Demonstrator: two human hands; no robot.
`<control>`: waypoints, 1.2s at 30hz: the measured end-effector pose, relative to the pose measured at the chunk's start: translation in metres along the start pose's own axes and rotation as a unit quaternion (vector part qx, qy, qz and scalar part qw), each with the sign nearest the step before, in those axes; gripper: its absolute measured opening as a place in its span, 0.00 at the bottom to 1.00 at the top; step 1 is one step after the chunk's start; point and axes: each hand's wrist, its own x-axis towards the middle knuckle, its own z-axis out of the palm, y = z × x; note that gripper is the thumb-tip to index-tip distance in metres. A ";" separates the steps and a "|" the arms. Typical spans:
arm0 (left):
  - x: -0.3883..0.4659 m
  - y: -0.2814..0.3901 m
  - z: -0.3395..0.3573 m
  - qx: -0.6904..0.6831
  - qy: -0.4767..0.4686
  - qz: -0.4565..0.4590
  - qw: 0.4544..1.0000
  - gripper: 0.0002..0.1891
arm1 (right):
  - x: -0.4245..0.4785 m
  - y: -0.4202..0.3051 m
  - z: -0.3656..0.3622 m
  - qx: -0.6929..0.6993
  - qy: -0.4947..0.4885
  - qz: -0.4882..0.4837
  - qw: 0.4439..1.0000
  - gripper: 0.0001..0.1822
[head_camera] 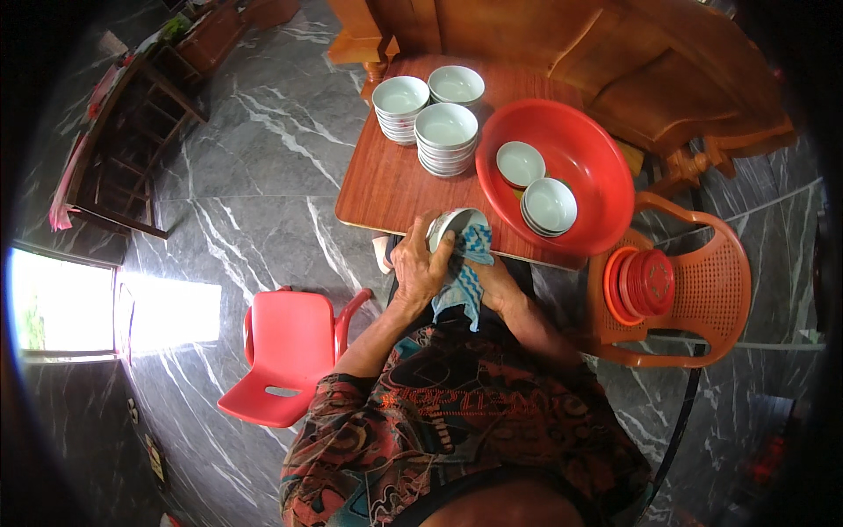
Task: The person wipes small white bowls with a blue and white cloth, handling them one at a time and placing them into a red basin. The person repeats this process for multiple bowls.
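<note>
My left hand (421, 263) grips a white bowl (440, 227) with a patterned outside, tilted on its side at the near edge of the wooden table (379, 181). A blue-and-white patterned cloth (464, 283) is bunched in my right hand (495, 286), and its upper part reaches into the bowl. The fingers of that hand are partly hidden behind the cloth. Beyond the hands stand three stacks of white bowls (446, 128). To their right a large red plastic basin (593, 197) holds more bowls, a single-looking one (520, 163) and a small stack (550, 205).
An orange plastic chair (708, 280) at the right carries a pile of red plastic containers (649, 283). A red plastic chair (293, 336) is at my left. Carved wooden furniture (494, 29) backs the table. Dark wooden racks (141, 145) stand far left on the grey marbled floor (270, 171).
</note>
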 end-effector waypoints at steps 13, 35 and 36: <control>-0.004 0.015 -0.024 0.070 -0.083 0.057 0.992 0.19 | -0.016 0.001 -0.013 -0.276 -0.037 -0.109 0.954 0.11; -0.003 0.018 -0.017 0.006 -0.249 -0.082 0.965 0.16 | -0.027 -0.067 0.005 -0.592 -0.092 -0.342 0.724 0.10; -0.003 0.017 -0.016 -0.008 -0.233 -0.077 0.969 0.16 | -0.027 -0.065 0.005 -0.592 -0.075 -0.332 0.730 0.09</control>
